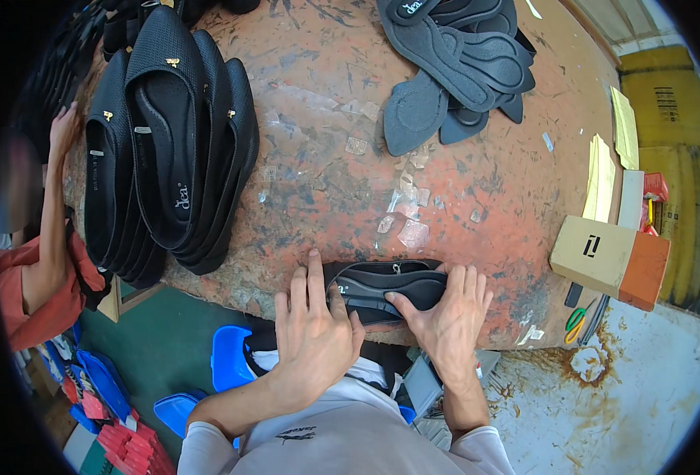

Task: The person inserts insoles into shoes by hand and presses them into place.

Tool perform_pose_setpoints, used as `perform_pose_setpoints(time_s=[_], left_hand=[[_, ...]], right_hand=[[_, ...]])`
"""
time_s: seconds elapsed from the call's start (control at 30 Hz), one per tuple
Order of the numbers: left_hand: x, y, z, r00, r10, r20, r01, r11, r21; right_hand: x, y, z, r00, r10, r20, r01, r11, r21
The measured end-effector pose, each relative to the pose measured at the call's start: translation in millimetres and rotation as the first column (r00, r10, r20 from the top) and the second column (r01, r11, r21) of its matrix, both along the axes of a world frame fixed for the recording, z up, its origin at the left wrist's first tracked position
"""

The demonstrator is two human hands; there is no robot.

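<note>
A black flat shoe (382, 289) lies on its sole near the table's front edge, its heel to the left and its toe to the right. A dark grey insole (366, 283) is inside it. My left hand (314, 332) is curled over the heel end, one finger on the insole and others outside the heel. With my right hand (450, 313) I grip the toe end, thumb pressing down inside the shoe and fingers on the outside. The toe is largely hidden under that hand.
Stacked black flats (180, 142) with gold ornaments stand at left. Loose insoles (469, 71) are piled at the back. On the right are yellow paper sheets (601, 178), a brown box (595, 252) and green-handled scissors (576, 323). Another person's arm (53, 190) reaches in at far left.
</note>
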State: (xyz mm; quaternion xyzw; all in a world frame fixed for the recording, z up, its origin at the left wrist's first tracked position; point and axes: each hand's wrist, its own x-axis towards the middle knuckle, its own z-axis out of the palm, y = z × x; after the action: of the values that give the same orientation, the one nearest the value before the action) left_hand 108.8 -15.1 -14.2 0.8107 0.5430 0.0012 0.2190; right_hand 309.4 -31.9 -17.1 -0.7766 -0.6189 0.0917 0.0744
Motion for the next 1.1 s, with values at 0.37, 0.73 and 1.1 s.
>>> perform_pose_setpoints(time_s=[0.37, 0.73, 1.1], left_hand=[[-2.4, 6.2, -1.0, 0.785, -0.548, 0.289, 0.531, 0.836, 0.141], [44.8, -11.2, -60.6, 0.875, -0.293, 0.386, 0.308, 0.951, 0.024], [44.7, -9.2, -50.2, 0.900, -0.353, 0.256, 0.379, 0.924, -0.058]], right_hand=[[25.9, 44.8, 19.9, 0.931, 0.209, -0.299, -0.217, 0.976, 0.005], [-19.3, -15.6, 1.1, 0.969, 0.118, -0.218, -0.153, 0.977, -0.150], [-19.6, 28.0, -6.5, 0.984, -0.010, -0.180, -0.020, 0.986, -0.166]])
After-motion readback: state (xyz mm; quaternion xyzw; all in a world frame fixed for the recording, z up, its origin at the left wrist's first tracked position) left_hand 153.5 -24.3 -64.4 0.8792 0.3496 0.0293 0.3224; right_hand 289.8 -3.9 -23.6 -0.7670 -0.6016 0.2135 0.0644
